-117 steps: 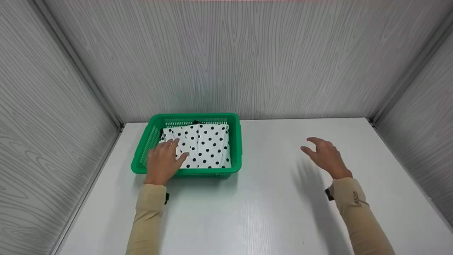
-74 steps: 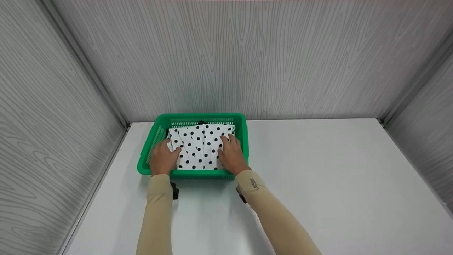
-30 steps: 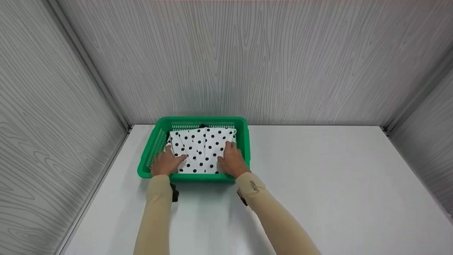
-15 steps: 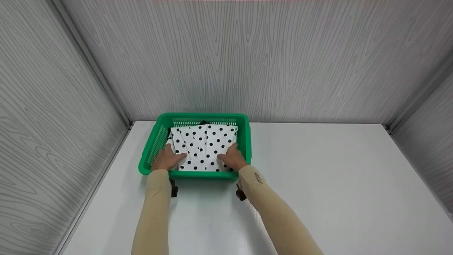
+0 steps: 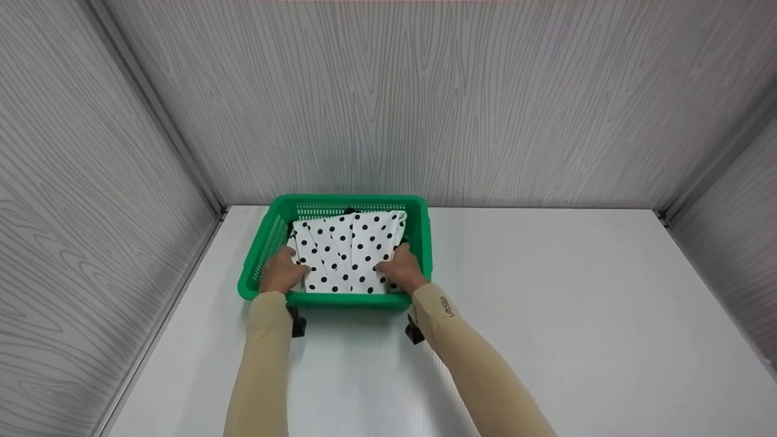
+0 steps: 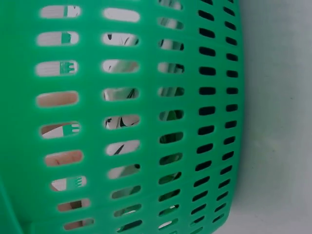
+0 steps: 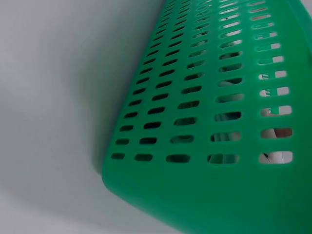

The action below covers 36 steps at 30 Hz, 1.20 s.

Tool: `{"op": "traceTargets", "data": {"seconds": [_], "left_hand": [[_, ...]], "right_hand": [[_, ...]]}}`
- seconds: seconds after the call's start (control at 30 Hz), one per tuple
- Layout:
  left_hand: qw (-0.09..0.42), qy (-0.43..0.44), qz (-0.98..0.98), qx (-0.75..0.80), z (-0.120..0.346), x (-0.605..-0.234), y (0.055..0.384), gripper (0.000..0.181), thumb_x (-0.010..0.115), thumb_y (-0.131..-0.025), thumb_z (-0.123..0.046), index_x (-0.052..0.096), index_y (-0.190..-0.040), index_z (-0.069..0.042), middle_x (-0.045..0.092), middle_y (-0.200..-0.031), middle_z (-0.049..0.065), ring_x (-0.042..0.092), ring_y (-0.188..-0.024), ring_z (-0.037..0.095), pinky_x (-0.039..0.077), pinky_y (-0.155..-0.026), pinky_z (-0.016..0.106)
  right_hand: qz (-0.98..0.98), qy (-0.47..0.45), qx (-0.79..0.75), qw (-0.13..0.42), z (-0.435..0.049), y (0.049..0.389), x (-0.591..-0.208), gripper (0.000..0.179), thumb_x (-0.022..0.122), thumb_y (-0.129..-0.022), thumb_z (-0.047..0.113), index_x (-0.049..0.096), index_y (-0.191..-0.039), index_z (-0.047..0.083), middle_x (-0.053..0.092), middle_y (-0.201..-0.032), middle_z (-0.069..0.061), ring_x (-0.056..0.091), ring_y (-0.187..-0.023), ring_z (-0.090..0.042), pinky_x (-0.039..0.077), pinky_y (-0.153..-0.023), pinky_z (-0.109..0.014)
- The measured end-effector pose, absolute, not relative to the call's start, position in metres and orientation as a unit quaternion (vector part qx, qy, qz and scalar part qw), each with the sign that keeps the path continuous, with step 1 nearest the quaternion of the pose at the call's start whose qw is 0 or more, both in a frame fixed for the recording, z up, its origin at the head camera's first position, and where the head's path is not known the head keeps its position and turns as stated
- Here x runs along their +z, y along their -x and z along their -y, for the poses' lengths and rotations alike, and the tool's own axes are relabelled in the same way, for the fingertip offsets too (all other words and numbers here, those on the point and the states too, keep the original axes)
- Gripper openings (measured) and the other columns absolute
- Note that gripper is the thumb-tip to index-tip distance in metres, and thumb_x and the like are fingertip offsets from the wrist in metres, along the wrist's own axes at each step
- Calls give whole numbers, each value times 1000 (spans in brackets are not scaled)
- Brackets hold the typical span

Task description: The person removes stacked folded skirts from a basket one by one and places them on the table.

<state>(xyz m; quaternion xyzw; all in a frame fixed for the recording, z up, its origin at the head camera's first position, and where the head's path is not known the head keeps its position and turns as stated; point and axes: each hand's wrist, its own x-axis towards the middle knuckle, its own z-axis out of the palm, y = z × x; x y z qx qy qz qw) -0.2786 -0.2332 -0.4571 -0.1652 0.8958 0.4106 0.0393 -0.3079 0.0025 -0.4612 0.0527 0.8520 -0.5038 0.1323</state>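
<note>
A folded white cloth with black polka dots (image 5: 343,252) lies inside the green plastic basket (image 5: 349,298). My left hand (image 5: 281,273) holds its left side, thumb on top and the other fingers tucked down beside it. At the opposite side my right hand (image 5: 403,269) grips the cloth the same way, fingertips out of sight between cloth and wall. The right edge of the cloth looks slightly raised. In both wrist views the slotted basket wall (image 6: 146,107) hides most of the hands; bits of skin and dotted cloth show through the slots.
The basket stands on a white table (image 5: 546,315), near the back panel (image 5: 388,109) and towards the left. Grey wood-grain panels also enclose the left and right sides. Something dark (image 5: 351,210) shows at the cloth's far edge.
My right hand came from the table's right side into the basket. Both hands then worked down the cloth's sides, and its right edge has lifted a little. The basket stays in place.
</note>
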Motion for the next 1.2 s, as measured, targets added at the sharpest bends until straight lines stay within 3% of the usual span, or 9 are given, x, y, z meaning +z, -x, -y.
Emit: {"op": "traceTargets", "data": {"seconds": [0.13,0.27,0.43,0.53,0.67,0.77,0.9,1.03,1.2], "left_hand": [[20,178,-893,413,239,-456,279,46,61,-94,-5,51,-138,7,56,-131,28,55,-104,35,46,-92,49],[-11,184,-879,439,242,-459,282,40,62,-93,0,57,-133,5,55,-136,26,53,-109,35,45,-95,48],[4,162,-871,463,242,-460,287,51,63,-91,1,54,-141,3,47,-147,26,48,-115,36,43,-99,49],[38,139,-875,462,241,-460,289,51,64,-91,-1,54,-141,5,44,-150,27,47,-116,35,43,-99,48],[59,127,-874,465,242,-462,292,42,68,-90,-3,60,-130,6,48,-144,27,49,-115,36,43,-99,47],[75,125,-868,475,244,-463,293,46,70,-90,-5,58,-134,6,47,-146,27,48,-122,38,40,-106,50],[86,118,-858,493,244,-461,290,61,68,-92,-4,47,-149,3,36,-157,25,34,-142,40,30,-115,52],[68,98,-851,511,240,-455,286,70,66,-92,-3,37,-155,2,29,-161,23,22,-149,39,26,-117,52],[35,86,-849,520,234,-446,283,72,66,-91,-4,36,-156,-1,29,-162,21,32,-143,34,34,-111,48]], "right_hand": [[-884,0,-461,75,3,304,-462,54,71,-94,11,42,-137,-5,59,-118,-19,58,-105,-28,50,-94,-41],[-871,7,-487,62,3,304,-464,52,75,-91,11,45,-131,-1,60,-115,-16,60,-100,-26,52,-90,-39],[-831,2,-550,81,-5,309,-465,84,77,-87,6,27,-154,4,58,-132,-20,61,-112,-29,48,-100,-42],[-831,21,-549,85,-7,310,-466,98,77,-87,3,15,-163,10,46,-152,-18,54,-126,-30,41,-109,-44],[-842,50,-528,101,-6,311,-467,83,74,-87,-1,36,-159,13,36,-160,-14,45,-136,-30,36,-113,-46],[-842,58,-522,121,-6,312,-466,70,72,-87,-3,50,-151,12,40,-158,-13,45,-133,-29,36,-113,-46],[-830,60,-537,138,-10,312,-463,68,70,-88,-4,49,-151,8,39,-159,-14,45,-131,-27,36,-114,-44],[-823,69,-548,134,-16,313,-458,71,66,-87,-7,45,-153,6,40,-158,-14,43,-137,-25,35,-114,-43],[-813,77,-563,126,-25,314,-451,74,65,-86,-7,44,-155,8,41,-158,-12,39,-142,-24,36,-113,-41]]}}
